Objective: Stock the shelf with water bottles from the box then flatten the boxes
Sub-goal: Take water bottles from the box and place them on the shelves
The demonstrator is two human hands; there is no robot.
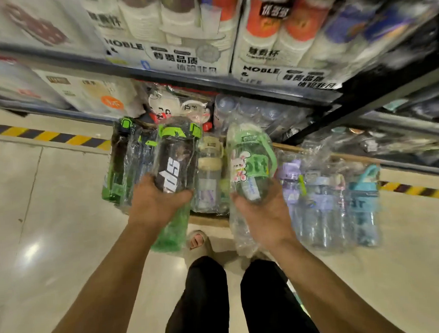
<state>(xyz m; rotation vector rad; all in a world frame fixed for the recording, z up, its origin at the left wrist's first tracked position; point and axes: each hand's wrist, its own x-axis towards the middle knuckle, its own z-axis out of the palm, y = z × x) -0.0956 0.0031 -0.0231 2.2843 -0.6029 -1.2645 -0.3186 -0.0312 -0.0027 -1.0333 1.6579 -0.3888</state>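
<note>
Before shelf (235, 81), dark bottle (175, 155), green bottle (251, 165) — seemingly plastic-wrapped

We note paper cup packs (169, 30) far, top; yellow-black tape (48, 136) on floor (40, 224) left; our sandal (198, 241), black trousers (206, 292) near.

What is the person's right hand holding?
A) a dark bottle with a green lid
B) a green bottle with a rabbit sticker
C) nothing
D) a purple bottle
B: the right hand grips the green bottle that bears the rabbit sticker, while the left hand holds the dark bottle.
</note>
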